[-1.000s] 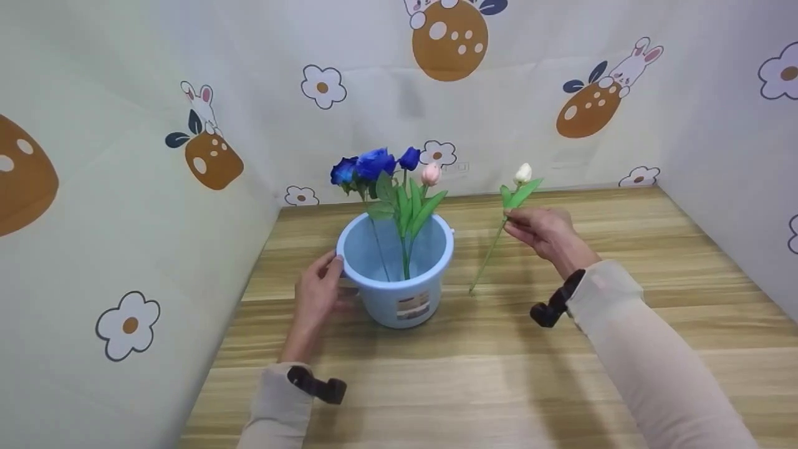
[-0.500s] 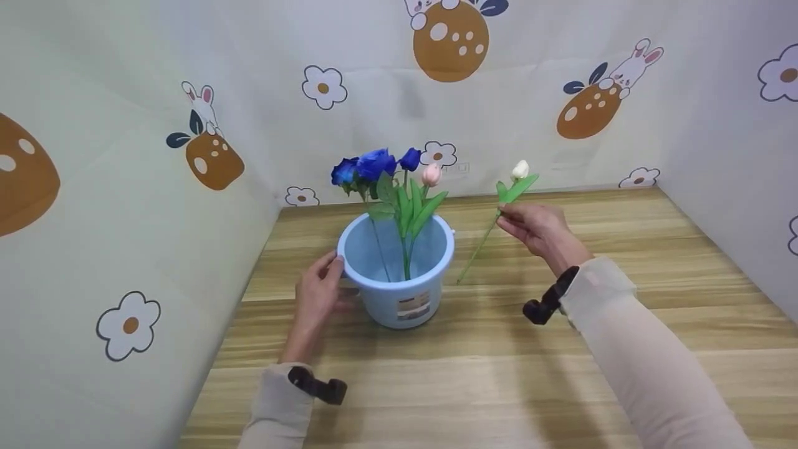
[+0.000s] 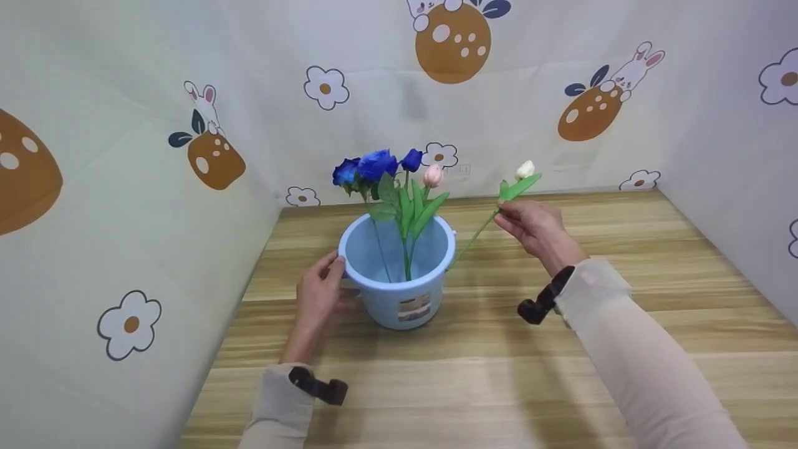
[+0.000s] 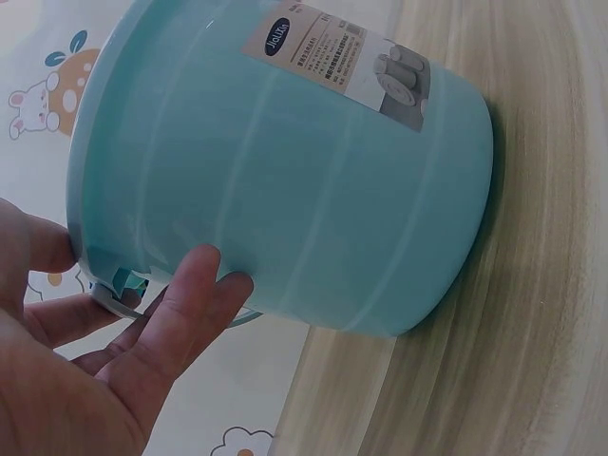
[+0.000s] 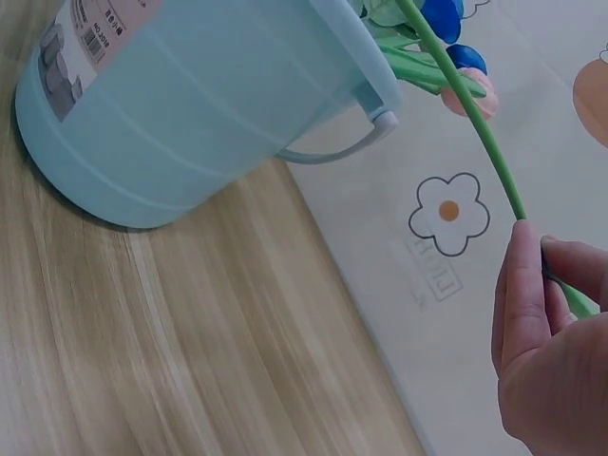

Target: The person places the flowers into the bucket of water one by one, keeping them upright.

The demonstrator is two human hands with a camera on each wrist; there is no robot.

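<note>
A light blue bucket point(image 3: 380, 307) stands upright on the table, left of centre. My left hand point(image 3: 318, 292) holds it at the left side; in the left wrist view the thumb touches the rim and fingers lie around the handle mount and against the wall. To the right, my right hand point(image 3: 535, 228) pinches the green stem of a white tulip point(image 3: 522, 186) just below its leaves. That stem slants down leftward, its lower end beside the bucket's right side; whether they touch I cannot tell. Inside the bucket stand blue roses point(image 3: 376, 164) and a pink tulip point(image 3: 432, 176).
The wood-grain table point(image 3: 474, 374) meets a patterned cloth wall point(image 3: 374, 112) at the back, with more cloth on the left and right sides. A thin handle point(image 4: 249, 317) hangs at the bucket's side. Black wrist mounts point(image 3: 545, 296) sit on both sleeves.
My right hand has moved slightly left with the white tulip, bringing the stem's lower end to the bucket's side and tilting the flower more. The left hand and bucket stay put.
</note>
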